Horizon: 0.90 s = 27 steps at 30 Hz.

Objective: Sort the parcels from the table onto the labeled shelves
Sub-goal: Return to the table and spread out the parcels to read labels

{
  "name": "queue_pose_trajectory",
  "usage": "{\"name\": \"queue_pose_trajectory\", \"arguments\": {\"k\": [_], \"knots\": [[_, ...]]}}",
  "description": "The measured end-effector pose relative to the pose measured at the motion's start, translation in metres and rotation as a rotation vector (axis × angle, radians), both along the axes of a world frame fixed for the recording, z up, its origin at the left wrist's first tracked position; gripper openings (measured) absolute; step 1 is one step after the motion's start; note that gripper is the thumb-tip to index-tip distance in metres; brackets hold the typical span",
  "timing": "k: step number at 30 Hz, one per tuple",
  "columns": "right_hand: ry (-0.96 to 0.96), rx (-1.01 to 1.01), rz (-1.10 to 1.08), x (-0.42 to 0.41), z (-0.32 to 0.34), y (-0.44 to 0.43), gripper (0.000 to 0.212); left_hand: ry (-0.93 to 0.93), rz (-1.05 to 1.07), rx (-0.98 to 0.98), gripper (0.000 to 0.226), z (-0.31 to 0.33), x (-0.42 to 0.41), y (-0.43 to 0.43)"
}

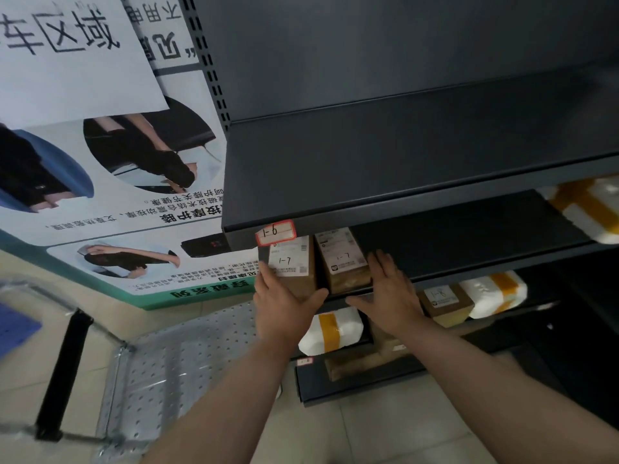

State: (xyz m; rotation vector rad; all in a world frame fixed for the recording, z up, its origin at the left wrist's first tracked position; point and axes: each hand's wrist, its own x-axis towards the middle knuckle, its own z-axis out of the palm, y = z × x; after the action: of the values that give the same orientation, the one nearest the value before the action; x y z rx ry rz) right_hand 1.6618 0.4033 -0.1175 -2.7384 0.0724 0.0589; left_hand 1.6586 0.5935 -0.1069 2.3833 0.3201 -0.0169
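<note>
Head view: the red-edged shelf tag (275, 232), marked 1-6, is the landmark. It sits on the front lip of the upper shelf (402, 145). Directly below the tag stands the first parcel (294, 267), a cardboard box with its label facing out. Just beside it, below and right of the tag, stands the second parcel (345, 259). Both rest on the dark middle shelf (469, 236).

The left hand (284, 306) lies against the first parcel with its fingers (264, 274) straight along the outer side and the thumb spread under the front edge, released rather than clenched. The right hand (392, 296) is also flat and released, its fingers at the second parcel's outer side, touching it or very nearly.

These two parcels look delivered and are probably only being squared up. Farther below and right of the tag, a white bag (330, 329), a labelled box (445, 303) and a second white bag (492, 293) are already shelved. The tabletop is out of view, so what remains cannot be told.

The lip carrying the tag overhangs the parcels closely, leaving little headroom. Right of the tag the middle shelf shows a long bare stretch for more parcels, and the way back toward the person is open.
</note>
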Motion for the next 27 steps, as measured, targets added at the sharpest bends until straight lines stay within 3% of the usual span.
{"name": "queue_pose_trajectory", "arguments": {"k": [5, 8, 13, 18, 21, 27], "knots": [[0.145, -0.05, 0.016, -0.039, -0.002, -0.014, 0.085, 0.046, 0.07, -0.054, 0.124, -0.009, -0.022, -0.003], [0.23, -0.119, 0.086, -0.068, -0.002, -0.026, 0.071, 0.199, 0.079, 0.004, 0.1, -0.015, -0.035, -0.01], [0.213, -0.18, 0.07, -0.14, 0.003, -0.059, 0.057, 0.403, -0.309, 0.275, 0.062, -0.014, -0.068, -0.037], [0.21, -0.15, -0.11, -0.251, 0.01, -0.113, 0.053, 0.226, -0.7, 0.576, 0.045, 0.0, -0.132, -0.099], [0.267, -0.154, -0.27, -0.336, 0.012, -0.147, 0.059, 0.152, -0.898, 0.624, 0.033, 0.004, -0.184, -0.151], [0.302, -0.141, -0.613, -0.505, 0.02, -0.2, 0.058, 0.005, -1.275, 0.598, 0.038, 0.018, -0.307, -0.271]]}}
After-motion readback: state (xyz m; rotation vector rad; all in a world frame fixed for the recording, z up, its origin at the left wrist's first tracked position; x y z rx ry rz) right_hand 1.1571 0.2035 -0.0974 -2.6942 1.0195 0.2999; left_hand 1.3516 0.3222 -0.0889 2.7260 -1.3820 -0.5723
